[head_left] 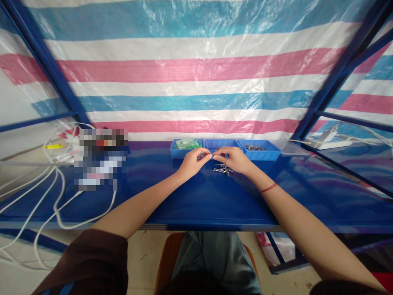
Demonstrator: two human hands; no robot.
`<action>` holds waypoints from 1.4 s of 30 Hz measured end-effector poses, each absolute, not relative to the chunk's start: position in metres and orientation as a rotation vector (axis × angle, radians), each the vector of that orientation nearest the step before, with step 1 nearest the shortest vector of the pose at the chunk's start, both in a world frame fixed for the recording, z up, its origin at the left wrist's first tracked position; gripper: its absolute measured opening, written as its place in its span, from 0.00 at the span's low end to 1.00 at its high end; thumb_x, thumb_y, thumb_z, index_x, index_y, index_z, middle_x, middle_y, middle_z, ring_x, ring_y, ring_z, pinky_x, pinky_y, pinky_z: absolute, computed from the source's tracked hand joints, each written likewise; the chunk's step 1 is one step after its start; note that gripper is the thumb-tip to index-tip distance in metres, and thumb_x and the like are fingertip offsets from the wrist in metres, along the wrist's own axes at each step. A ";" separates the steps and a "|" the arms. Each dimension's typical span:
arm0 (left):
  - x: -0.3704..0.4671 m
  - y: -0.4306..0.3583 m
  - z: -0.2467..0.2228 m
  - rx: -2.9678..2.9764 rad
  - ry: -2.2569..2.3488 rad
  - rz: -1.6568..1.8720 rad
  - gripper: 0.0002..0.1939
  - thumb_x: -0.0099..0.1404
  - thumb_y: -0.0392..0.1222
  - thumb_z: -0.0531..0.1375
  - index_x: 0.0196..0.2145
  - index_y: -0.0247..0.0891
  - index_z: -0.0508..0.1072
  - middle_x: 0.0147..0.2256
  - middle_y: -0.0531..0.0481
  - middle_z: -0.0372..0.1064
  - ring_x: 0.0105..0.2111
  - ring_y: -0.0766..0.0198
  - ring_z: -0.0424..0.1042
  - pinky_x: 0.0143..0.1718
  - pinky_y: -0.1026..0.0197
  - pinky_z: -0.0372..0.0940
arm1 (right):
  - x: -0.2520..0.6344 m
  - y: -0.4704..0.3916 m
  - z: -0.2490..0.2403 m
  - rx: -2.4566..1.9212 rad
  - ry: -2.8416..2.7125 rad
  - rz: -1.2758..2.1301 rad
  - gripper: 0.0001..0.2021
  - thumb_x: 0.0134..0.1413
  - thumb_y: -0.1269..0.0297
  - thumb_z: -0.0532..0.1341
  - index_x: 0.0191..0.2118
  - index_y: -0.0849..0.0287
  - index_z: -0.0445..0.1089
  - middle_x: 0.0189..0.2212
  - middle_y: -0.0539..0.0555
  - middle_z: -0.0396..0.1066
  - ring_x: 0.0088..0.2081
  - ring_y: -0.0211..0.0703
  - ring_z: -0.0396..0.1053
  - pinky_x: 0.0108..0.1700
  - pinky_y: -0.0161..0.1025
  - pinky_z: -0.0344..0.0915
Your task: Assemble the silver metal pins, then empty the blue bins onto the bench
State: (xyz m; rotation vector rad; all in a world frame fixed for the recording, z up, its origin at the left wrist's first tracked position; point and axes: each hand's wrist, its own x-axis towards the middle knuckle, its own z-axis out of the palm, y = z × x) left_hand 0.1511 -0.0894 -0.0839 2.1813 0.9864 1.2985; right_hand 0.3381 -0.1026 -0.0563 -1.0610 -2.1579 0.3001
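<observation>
L hand (192, 163) & R hand (233, 159) pinch one small silver metal pin (211, 156) btwn fingertips – above loose pile of silver metal pins (223, 169) on glossy blue table (196, 200).

We sit at a glossy blue table (190, 200) framed by blue metal posts (46, 61), a striped pink, white and blue tarpaulin (196, 78) behind, beige floor (144, 254) below.

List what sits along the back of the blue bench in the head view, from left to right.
White cables → bin of green parts → middle blue bin → bin of dark metal parts → clear tray → white power strip.
</observation>
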 end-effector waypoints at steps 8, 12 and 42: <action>0.152 -0.090 -0.083 2.133 0.935 1.360 0.06 0.62 0.41 0.57 0.33 0.37 0.70 0.33 0.50 0.71 0.33 0.66 0.71 0.34 0.64 0.65 | 0.336 -0.101 -0.058 -1.004 -2.155 0.329 0.11 0.54 0.60 0.59 0.34 0.59 0.77 0.32 0.54 0.77 0.30 0.40 0.70 0.33 0.37 0.63; 0.152 -0.092 -0.082 2.131 0.943 1.391 0.06 0.62 0.41 0.57 0.32 0.37 0.70 0.32 0.51 0.71 0.31 0.67 0.70 0.33 0.65 0.64 | 0.335 -0.100 -0.059 -1.020 -2.141 0.381 0.11 0.54 0.60 0.59 0.35 0.60 0.76 0.33 0.54 0.77 0.31 0.40 0.70 0.33 0.37 0.63; 0.148 -0.089 -0.092 2.634 0.899 0.914 0.11 0.65 0.40 0.54 0.42 0.41 0.75 0.40 0.48 0.72 0.40 0.62 0.70 0.47 0.56 0.63 | 0.387 -0.083 -0.051 -1.155 -1.408 -0.210 0.11 0.53 0.60 0.57 0.37 0.59 0.73 0.29 0.54 0.74 0.30 0.41 0.69 0.33 0.38 0.64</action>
